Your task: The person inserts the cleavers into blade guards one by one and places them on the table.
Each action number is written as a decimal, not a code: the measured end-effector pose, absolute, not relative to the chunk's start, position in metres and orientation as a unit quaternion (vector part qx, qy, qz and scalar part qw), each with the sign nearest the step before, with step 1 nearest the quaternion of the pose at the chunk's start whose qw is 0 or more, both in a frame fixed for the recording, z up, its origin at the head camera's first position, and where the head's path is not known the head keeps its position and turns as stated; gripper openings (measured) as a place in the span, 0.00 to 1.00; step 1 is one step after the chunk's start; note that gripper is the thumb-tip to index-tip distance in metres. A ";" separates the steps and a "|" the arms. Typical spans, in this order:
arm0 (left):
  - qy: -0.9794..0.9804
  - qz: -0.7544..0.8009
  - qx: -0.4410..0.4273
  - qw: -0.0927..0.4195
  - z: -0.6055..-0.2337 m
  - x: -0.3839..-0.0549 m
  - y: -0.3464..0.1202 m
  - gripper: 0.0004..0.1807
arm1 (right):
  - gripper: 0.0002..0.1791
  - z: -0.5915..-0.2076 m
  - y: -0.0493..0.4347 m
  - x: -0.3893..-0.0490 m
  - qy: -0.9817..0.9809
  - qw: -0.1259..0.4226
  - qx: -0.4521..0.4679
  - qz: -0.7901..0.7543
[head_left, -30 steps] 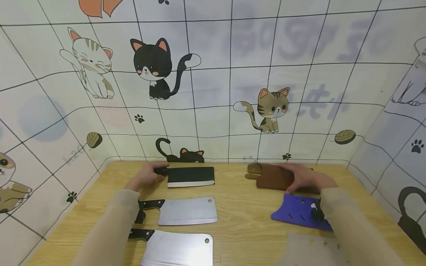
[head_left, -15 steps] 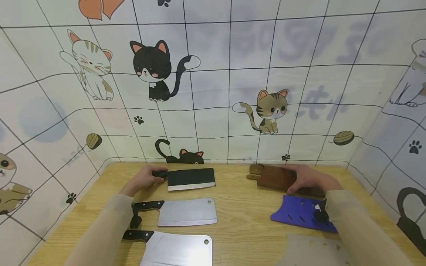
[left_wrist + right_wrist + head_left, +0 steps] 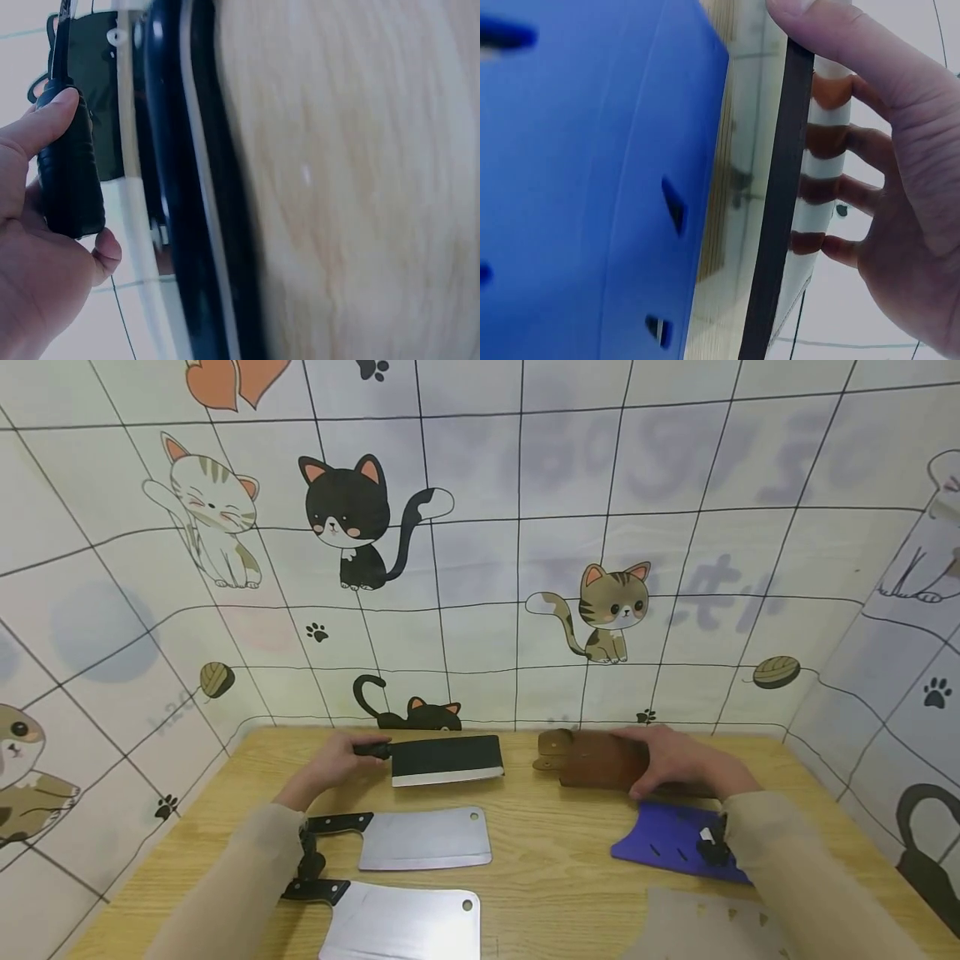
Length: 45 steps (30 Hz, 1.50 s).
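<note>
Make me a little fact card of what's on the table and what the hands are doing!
Left hand: holds the black knife by its handle
Right hand: grips the brown sheath
Left side: silver knife; nearer silver knife
Right side: blue piece; pale piece, partly out of view
Table: light wood
Wall: cartoon cats

Brown sheath (image 3: 596,760) partly behind right fingers (image 3: 652,779); front cleaver (image 3: 408,922) cropped.
</note>
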State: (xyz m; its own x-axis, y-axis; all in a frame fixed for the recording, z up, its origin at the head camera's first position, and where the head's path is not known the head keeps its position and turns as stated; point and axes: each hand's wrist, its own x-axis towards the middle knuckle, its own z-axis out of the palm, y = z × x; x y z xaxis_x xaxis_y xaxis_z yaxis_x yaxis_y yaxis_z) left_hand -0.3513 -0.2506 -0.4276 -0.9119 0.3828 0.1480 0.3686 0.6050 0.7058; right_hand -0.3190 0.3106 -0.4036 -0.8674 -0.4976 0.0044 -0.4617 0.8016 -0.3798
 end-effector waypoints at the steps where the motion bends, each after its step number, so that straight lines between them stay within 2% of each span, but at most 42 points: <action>1: 0.895 0.391 0.215 0.006 -0.427 -0.350 -0.248 0.24 | 0.61 -0.403 0.308 -0.318 0.946 0.046 -0.260 -0.189; 11: 0.889 0.400 0.223 0.001 -0.420 -0.345 -0.221 0.24 | 0.59 -0.404 0.285 -0.315 0.942 0.047 -0.279 -0.181; 18: 0.887 0.410 0.210 0.015 -0.420 -0.345 -0.209 0.25 | 0.59 -0.400 0.278 -0.311 0.940 0.041 -0.294 -0.169; 37: 0.881 0.425 0.207 0.013 -0.415 -0.345 -0.203 0.23 | 0.59 -0.392 0.280 -0.301 0.938 0.032 -0.307 -0.158; 45: 0.878 0.426 0.217 0.018 -0.413 -0.341 -0.197 0.23 | 0.57 -0.392 0.277 -0.300 0.928 0.056 -0.306 -0.204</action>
State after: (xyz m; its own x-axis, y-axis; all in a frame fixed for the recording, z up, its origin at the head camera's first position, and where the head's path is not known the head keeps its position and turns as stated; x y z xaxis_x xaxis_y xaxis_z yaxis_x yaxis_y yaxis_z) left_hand -0.3414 -0.1974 -0.4127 -0.9053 0.3962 0.1532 0.3658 0.5436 0.7554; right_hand -0.3002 0.2772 -0.3923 -0.8062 -0.5912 0.0216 -0.5457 0.7291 -0.4132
